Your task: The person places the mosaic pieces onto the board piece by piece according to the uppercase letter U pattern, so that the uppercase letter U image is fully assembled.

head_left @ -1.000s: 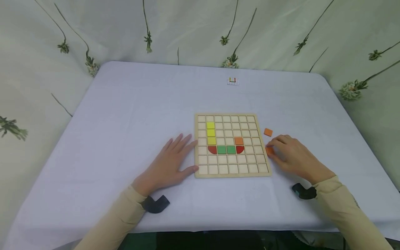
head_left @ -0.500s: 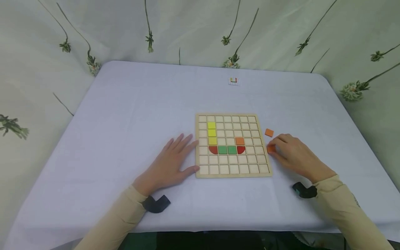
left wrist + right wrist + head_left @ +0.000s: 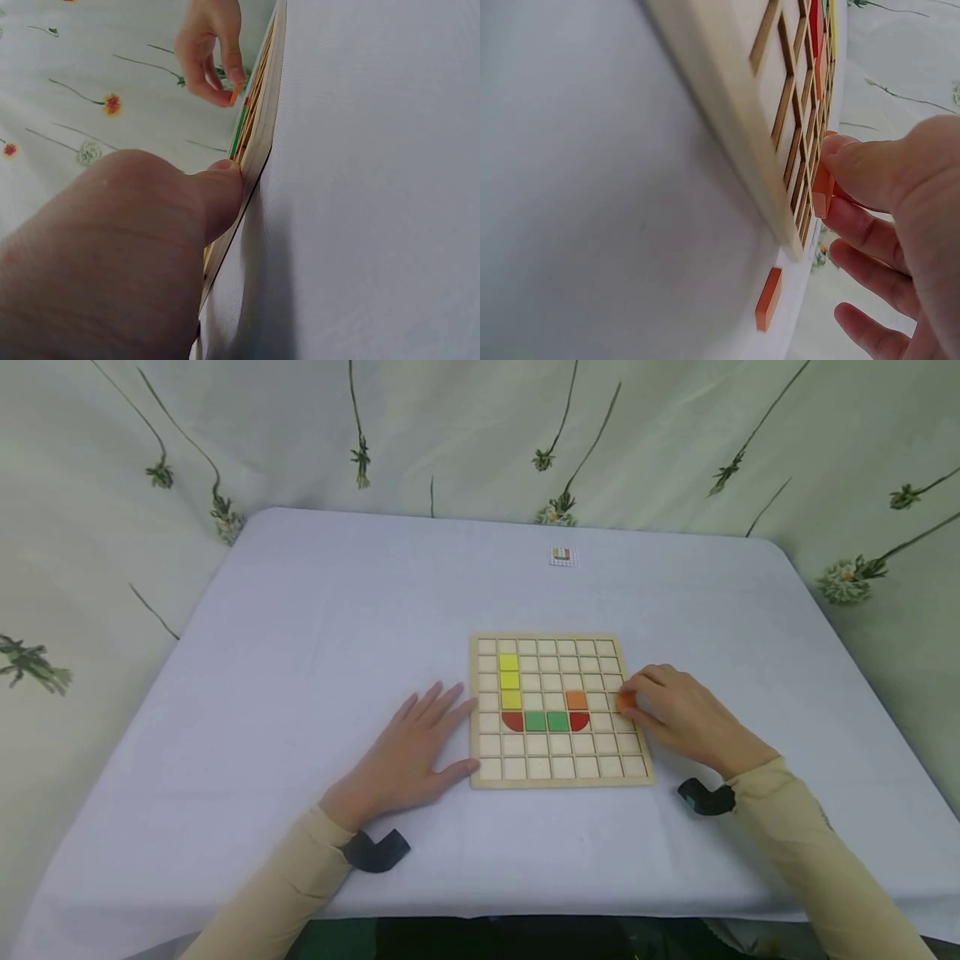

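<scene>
My right hand [image 3: 678,718] pinches an orange square tile [image 3: 823,191] between thumb and fingers, over the right edge of the wooden grid board [image 3: 562,782]. My left hand [image 3: 408,752] lies flat with fingers spread, index fingertip and thumb at the board's left edge. Set in the grid are three yellow squares [image 3: 510,681] in a column, a rounded red piece [image 3: 513,721], two green squares [image 3: 536,721] and a second rounded red piece [image 3: 579,721]. Above that one sits an orange square [image 3: 576,700]. Another loose orange tile [image 3: 769,300] lies beside the board, hidden by my right hand in the head view.
At the far side of the white-covered table [image 3: 337,610] lies a small card [image 3: 563,557] printed with a coloured grid pattern. A curtain [image 3: 480,435] with a flower print hangs behind the table. Each wrist wears a dark camera mount [image 3: 378,852].
The right hand has picked up an orange tile from beside the board and moved left and slightly away with it, over the board's right edge. The left hand has stayed in place.
</scene>
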`<control>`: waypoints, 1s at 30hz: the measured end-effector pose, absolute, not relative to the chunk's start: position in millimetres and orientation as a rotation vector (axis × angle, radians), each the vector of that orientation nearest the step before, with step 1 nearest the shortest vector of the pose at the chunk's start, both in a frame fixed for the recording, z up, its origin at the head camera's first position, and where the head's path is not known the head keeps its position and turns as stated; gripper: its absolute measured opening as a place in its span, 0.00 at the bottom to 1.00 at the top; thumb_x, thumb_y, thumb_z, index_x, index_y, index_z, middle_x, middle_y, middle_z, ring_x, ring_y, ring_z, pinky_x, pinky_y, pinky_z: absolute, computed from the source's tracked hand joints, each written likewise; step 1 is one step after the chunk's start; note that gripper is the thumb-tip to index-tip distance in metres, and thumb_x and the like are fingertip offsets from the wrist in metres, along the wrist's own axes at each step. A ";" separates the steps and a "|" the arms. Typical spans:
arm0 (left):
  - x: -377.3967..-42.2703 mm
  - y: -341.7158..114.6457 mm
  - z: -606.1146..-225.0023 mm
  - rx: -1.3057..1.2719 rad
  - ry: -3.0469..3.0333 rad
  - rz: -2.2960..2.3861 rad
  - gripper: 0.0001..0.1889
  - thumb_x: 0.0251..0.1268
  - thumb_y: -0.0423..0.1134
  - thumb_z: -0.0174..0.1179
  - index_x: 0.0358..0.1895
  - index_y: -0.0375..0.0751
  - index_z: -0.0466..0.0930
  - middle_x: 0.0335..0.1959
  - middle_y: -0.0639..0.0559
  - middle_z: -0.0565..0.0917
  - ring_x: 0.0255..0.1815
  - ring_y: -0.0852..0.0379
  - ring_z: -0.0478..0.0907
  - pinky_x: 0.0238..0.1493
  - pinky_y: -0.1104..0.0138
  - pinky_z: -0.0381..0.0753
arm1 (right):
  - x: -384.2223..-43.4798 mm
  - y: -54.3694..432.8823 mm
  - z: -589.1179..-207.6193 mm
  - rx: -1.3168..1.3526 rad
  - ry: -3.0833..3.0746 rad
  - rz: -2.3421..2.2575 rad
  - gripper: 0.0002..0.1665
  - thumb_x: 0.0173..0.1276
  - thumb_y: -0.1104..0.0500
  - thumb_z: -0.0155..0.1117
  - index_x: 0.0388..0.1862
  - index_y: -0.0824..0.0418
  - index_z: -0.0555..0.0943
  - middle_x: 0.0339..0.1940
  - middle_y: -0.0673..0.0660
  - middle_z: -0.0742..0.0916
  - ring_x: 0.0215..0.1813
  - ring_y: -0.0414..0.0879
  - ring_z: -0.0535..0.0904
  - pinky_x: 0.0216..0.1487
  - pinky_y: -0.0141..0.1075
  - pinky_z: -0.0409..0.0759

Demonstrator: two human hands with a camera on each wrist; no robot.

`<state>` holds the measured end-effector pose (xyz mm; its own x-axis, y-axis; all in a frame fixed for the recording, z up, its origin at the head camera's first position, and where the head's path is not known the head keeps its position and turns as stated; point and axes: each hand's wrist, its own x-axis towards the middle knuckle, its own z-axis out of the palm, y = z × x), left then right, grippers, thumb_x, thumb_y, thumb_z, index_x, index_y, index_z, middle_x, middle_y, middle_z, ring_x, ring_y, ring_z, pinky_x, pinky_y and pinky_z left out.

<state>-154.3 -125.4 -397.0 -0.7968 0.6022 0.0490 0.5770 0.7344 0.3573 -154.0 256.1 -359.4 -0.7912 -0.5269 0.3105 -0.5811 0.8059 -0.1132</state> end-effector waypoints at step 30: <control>-154.1 -126.6 -399.6 0.987 2.871 0.553 0.42 0.70 0.65 0.54 0.81 0.50 0.57 0.84 0.47 0.55 0.86 0.43 0.45 0.84 0.43 0.46 | -199.8 200.6 -359.4 0.925 -2.861 0.317 0.10 0.68 0.59 0.71 0.45 0.61 0.85 0.39 0.55 0.86 0.41 0.50 0.78 0.44 0.41 0.80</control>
<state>-154.1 -126.6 -399.6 -0.7938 0.6049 0.0626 0.5849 0.7311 0.3513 -199.8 200.6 -359.4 -0.8067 -0.5645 0.1752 -0.5891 0.7917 -0.1616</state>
